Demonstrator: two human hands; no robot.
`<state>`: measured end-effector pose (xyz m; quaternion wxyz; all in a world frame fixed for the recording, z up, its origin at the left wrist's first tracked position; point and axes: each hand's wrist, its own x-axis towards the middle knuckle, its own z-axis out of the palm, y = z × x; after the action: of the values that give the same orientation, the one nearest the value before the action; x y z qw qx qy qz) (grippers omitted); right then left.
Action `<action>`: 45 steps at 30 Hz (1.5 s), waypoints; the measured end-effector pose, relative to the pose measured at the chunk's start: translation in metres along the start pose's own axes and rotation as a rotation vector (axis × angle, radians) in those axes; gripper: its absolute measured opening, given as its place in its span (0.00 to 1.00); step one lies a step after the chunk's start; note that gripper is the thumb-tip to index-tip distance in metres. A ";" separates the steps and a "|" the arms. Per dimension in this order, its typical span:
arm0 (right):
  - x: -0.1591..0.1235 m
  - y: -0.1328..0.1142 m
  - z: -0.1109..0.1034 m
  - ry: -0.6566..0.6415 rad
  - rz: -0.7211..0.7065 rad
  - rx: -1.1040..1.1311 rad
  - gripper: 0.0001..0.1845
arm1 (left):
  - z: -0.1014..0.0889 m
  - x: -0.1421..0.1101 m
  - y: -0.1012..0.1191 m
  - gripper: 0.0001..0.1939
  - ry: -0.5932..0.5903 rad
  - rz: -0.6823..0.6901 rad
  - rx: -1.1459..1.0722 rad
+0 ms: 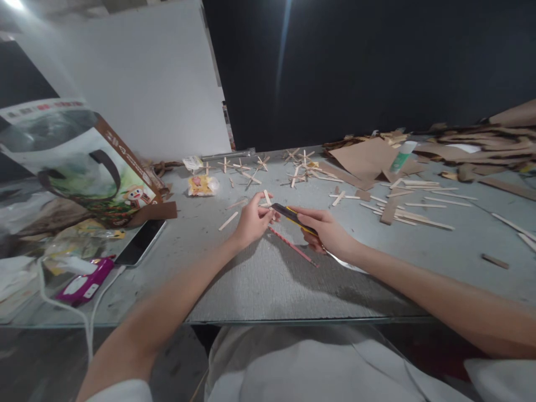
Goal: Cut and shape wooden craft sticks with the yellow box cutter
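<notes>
Near the middle of the table, my left hand (252, 220) is closed on a small wooden stick piece (267, 197), which looks like crossed craft sticks. My right hand (329, 231) grips a black and yellow utility knife (296, 218). The knife's front end meets the stick piece at my left fingertips; the exact contact is hidden by the fingers. A red patterned pencil (293, 247) lies on the table just below both hands. One loose craft stick (228, 221) rests to the left of my left hand.
Several crossed-stick pieces (294, 176) lie farther back. Loose sticks (422, 220), cardboard (360, 159) and a glue stick (403, 156) are at the right. On the left are a large printed bag (92, 167), a phone (141, 243), a purple pack (86, 282) and a white cable (95, 304).
</notes>
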<state>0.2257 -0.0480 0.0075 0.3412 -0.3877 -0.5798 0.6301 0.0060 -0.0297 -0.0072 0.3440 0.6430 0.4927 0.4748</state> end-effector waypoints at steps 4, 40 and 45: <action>-0.001 -0.005 0.001 0.001 0.059 0.106 0.38 | 0.000 0.001 0.000 0.18 0.001 -0.004 -0.014; -0.005 0.010 0.001 0.029 -0.376 -0.740 0.32 | -0.001 -0.005 0.007 0.19 -0.033 0.063 0.357; -0.006 0.010 0.000 0.008 -0.397 -0.813 0.31 | -0.014 -0.005 0.001 0.18 -0.170 0.323 0.689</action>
<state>0.2284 -0.0539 -0.0022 0.2777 -0.3737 -0.8421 0.2721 -0.0076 -0.0351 -0.0034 0.0683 0.8271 0.4855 0.2746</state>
